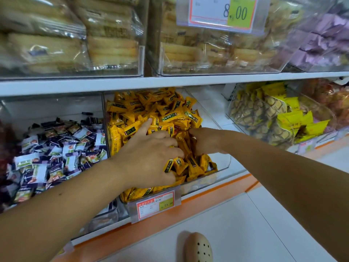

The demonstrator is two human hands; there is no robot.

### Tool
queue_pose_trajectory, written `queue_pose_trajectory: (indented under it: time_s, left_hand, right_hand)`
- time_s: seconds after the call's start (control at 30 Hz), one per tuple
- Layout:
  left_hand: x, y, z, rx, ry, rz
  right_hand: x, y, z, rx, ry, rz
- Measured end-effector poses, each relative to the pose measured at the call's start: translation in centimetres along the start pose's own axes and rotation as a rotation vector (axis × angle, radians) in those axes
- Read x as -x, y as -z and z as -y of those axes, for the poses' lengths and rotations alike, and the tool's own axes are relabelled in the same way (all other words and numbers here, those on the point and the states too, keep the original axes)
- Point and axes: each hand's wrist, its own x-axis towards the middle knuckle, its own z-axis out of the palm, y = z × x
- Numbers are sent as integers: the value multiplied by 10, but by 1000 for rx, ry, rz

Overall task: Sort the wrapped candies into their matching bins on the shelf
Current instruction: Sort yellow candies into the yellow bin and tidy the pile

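A clear bin (222,163) on the lower shelf is heaped with yellow wrapped candies (151,110). Both my hands are inside it. My left hand (149,156) lies spread on the heap, index finger stretched toward the back, the other fingers bent down among the wrappers. My right hand (204,140) reaches in from the right with its fingers dug into the candies, curled round some yellow ones; a darker red-brown wrapper (175,129) shows just beside its fingertips. The bin to the left (56,104) holds purple-and-white wrapped candies (56,148).
A price label (154,204) hangs on the yellow bin's front. To the right stands a bin of pineapple-patterned yellow packets (268,114). The upper shelf (170,82) carries bins of wrapped pastries and a large price tag (222,12). Below lie an orange shelf edge, white floor and a beige clog (198,248).
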Motion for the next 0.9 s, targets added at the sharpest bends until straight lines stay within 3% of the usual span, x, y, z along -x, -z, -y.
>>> queue_pose_trajectory:
  time_s: [0.13, 0.27, 0.4, 0.7, 0.8, 0.9]
  left_hand:
    - [4, 3, 1, 12, 15, 19]
    - [7, 2, 0, 33, 19, -1]
    - [10, 1, 1, 12, 32, 10]
    - [15, 0, -2, 5, 52, -33]
    - [15, 0, -4, -2, 58, -27]
    - [17, 0, -3, 9, 64, -28]
  right_hand:
    - [-4, 6, -3, -254, -77, 93]
    - [-12, -5, -10, -506, -81, 38]
    - [-15, -12, -13, -612, -56, -28]
    - [-3, -8, -11, -954, 62, 19]
    - [0, -8, -7, -1106, 16, 39]
    - [-11, -11, -7, -1111, -24, 12]
